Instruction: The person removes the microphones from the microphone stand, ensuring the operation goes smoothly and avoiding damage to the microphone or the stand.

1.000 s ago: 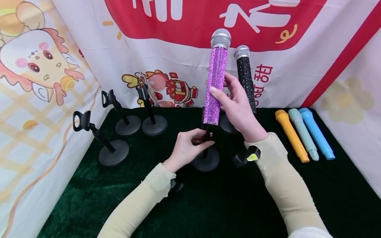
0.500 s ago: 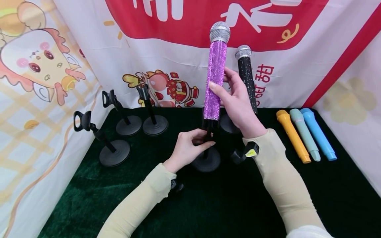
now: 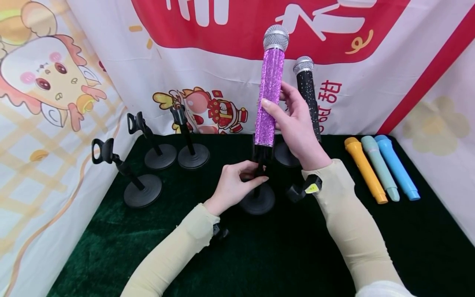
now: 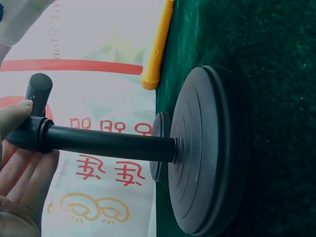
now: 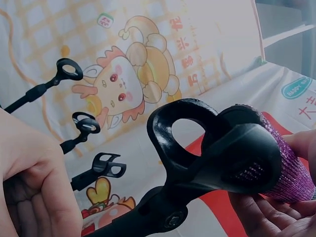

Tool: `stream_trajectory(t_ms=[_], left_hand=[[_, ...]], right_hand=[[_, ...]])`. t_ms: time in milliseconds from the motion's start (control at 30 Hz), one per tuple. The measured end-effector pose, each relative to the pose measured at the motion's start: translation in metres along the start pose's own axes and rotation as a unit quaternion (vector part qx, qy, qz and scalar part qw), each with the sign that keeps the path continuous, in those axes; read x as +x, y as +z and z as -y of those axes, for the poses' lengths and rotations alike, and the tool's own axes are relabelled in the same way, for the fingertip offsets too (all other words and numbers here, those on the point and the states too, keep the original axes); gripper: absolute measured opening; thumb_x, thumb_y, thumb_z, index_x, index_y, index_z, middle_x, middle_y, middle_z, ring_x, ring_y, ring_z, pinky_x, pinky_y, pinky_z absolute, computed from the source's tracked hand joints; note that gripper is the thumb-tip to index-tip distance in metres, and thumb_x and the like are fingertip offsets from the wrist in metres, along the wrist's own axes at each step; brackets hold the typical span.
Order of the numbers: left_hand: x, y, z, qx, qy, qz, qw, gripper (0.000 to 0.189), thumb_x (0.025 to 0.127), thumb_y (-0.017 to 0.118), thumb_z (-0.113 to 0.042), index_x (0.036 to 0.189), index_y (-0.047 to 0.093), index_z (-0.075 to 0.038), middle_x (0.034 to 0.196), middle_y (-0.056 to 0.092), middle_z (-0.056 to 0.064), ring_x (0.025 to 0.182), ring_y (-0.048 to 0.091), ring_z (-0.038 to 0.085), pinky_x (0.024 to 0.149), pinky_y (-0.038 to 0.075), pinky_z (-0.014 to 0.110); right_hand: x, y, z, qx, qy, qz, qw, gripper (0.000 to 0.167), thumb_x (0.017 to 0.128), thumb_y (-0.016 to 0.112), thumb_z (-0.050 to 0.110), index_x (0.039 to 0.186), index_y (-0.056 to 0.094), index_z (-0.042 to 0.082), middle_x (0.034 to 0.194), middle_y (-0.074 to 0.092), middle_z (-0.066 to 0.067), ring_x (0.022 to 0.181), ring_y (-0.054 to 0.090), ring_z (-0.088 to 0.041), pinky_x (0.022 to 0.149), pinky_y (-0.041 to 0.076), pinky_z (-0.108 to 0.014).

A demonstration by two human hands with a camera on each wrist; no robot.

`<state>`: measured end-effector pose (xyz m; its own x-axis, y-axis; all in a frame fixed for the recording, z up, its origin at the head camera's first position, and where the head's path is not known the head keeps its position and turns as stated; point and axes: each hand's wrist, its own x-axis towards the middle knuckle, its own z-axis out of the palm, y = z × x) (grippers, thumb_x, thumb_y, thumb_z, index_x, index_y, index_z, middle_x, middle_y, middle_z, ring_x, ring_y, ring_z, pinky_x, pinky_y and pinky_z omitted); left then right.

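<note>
In the head view, my right hand (image 3: 298, 123) holds a purple glittery microphone (image 3: 271, 90) with a silver mesh head, thumb on the near side. The microphone tilts up and away from me. Its lower end sits in the black clip (image 5: 190, 143) of a microphone stand, as the right wrist view shows. My left hand (image 3: 235, 183) grips the neck of that stand just under the clip; thumb and fingers wrap the collar (image 4: 37, 133) in the left wrist view. The round base (image 3: 257, 200) of the stand rests on the dark green cloth.
Right behind stands a black speckled microphone (image 3: 308, 93) on its own stand. Several bare stands, including a front one (image 3: 142, 190), are grouped at left. Orange (image 3: 365, 169), pale green (image 3: 379, 167) and blue microphones (image 3: 397, 167) lie at right. A printed backdrop (image 3: 222, 66) borders the table.
The purple microphone and my right hand have moved up and away over the stand, then slightly right. My left hand keeps its grip on the stand.
</note>
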<state>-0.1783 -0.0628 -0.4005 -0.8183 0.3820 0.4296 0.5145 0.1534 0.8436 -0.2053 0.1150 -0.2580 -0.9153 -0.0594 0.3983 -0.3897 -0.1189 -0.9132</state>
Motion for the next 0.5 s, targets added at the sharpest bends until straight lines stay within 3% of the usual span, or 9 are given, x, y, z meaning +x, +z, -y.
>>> stream_trajectory(t_ms=[300, 500], left_hand=[[-0.0007, -0.0004, -0.001, 0.004, -0.002, 0.0, 1.0, 0.02, 0.092, 0.079, -0.02, 0.11, 0.075, -0.012, 0.107, 0.074, -0.007, 0.092, 0.072, 0.008, 0.08, 0.06, 0.028], [-0.0006, -0.0006, -0.0003, 0.003, -0.004, 0.001, 1.0, 0.022, 0.093, 0.079, -0.021, 0.111, 0.075, -0.009, 0.107, 0.074, -0.007, 0.093, 0.072, 0.008, 0.081, 0.06, 0.028]], right_hand=[[0.0029, -0.0007, 0.0, 0.0, -0.007, -0.009, 0.9999, 0.058, 0.098, 0.069, 0.018, 0.15, 0.044, 0.012, 0.127, 0.053, -0.014, 0.105, 0.064, -0.03, 0.077, 0.062, -0.035], [0.006, -0.0009, -0.0008, 0.006, -0.003, -0.009, 0.9999, 0.058, 0.099, 0.069, 0.018, 0.15, 0.044, 0.012, 0.128, 0.052, -0.014, 0.107, 0.063, -0.03, 0.079, 0.061, -0.036]])
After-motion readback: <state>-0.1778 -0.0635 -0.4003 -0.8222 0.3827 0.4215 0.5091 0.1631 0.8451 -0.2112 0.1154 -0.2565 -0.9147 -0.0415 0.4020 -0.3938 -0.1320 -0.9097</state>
